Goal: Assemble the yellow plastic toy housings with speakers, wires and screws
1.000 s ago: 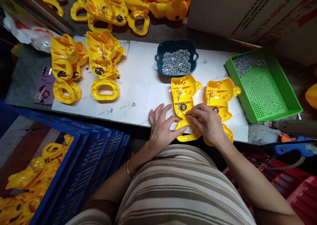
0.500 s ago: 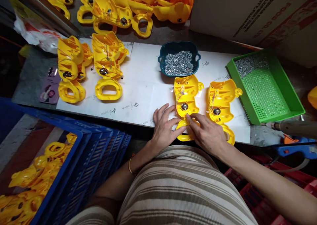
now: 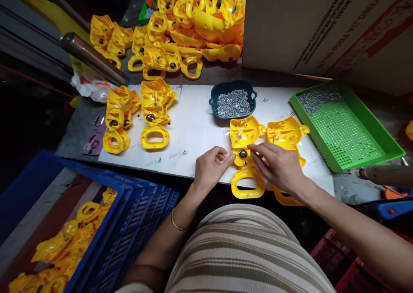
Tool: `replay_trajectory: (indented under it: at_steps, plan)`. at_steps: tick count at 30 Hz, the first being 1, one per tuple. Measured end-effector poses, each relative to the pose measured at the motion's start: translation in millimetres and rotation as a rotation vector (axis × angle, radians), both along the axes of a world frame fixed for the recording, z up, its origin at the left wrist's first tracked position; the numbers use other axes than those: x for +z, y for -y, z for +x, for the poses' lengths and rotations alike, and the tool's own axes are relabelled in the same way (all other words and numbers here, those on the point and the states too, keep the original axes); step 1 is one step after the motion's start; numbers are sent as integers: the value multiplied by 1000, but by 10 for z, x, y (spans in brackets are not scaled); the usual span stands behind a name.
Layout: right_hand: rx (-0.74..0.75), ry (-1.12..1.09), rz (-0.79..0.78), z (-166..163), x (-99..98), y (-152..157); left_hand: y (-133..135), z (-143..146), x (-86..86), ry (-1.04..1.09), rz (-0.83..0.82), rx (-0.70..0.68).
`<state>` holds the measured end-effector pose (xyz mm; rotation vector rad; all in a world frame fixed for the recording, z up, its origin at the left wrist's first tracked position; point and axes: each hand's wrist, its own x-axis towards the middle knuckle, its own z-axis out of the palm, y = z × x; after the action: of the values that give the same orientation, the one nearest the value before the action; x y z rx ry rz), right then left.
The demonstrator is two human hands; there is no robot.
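A yellow plastic shell half (image 3: 247, 127), hollow side up, lies in front of me with thin wires, a round metal-rimmed part (image 3: 242, 154) and a loop handle (image 3: 248, 194) at its near end. At its left edge is my left hand (image 3: 211, 166), thumb stretched toward the shell and fingers loosely curled, with a gap between them. Over the shell's right side, my right hand (image 3: 280, 164) has thumb and fingertips drawn together; whatever they hold is too small to make out. Partly under that hand lies a second yellow shell half (image 3: 285, 131).
A dark bowl (image 3: 213, 108) of small metal screws stands behind the shells. Right of them is a green perforated tray (image 3: 355, 129) with more metal pieces. More yellow shells (image 3: 155, 99) lie left and at the back. Blue crates (image 3: 135, 224) stand lower left, a cardboard box (image 3: 290, 26) behind.
My right hand has moved from the handle up over the round part. My left hand has come away from the handle to the shell's left edge. The view has shifted.
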<state>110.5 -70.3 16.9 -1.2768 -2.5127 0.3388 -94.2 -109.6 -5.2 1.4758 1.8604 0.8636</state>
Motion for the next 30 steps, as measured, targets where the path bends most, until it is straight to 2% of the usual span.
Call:
replay_trajectory:
  at_steps: [3,6,9,12,14,18,21,24,30]
  plan:
    - [-62,40,-90,-104,37,-257,-52,57,32,65,-6,-20]
    - [-42,141,-135,-227,66,-431,-55,93,41,153,-47,-10]
    - [8,204,-168,-300,68,-502,-41,102,41,272,-119,15]
    - [7,165,-178,-296,44,-513,-39,113,68,345,-154,-15]
    - [1,97,-174,-267,29,-515,-60,134,104,246,-82,-69]
    - [21,-20,-194,-202,17,-549,-156,219,150,-232,185,-202]
    - [31,-28,-181,-162,13,-592,-217,286,126,-464,233,-238]
    - [52,-22,-173,-141,29,-615,-222,315,92,-544,249,-254]
    - [19,82,-158,-178,161,-578,-165,283,85,-576,240,-239]
